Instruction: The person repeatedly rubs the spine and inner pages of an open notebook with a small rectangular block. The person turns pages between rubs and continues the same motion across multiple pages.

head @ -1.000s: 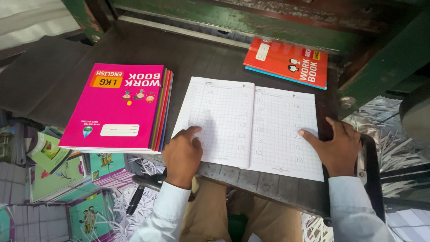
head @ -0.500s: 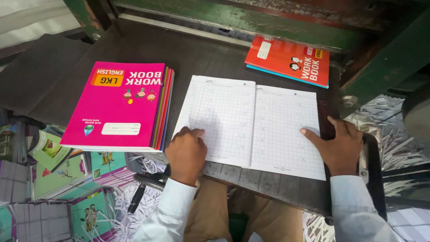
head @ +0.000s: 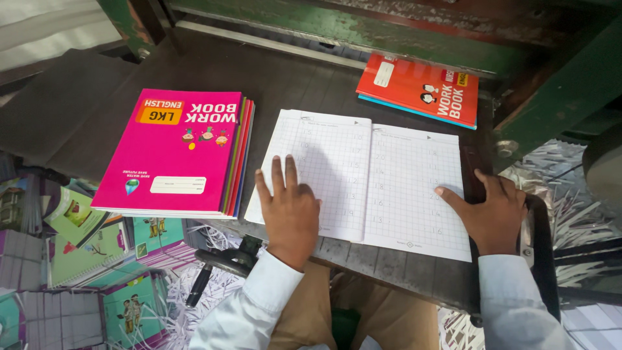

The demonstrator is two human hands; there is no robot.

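Fingers of left hand (head: 290,210) now lie flat on open book (head: 363,181).

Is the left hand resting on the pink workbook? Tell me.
No, the left hand lies flat on the open grid-page book, beside the pink workbook.

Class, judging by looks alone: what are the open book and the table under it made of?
Open book: thin matt paper, printed with a grid, lying flat under both hands. Table: probably metal, dark and dull, with worn scuffs; wood cannot be ruled out.
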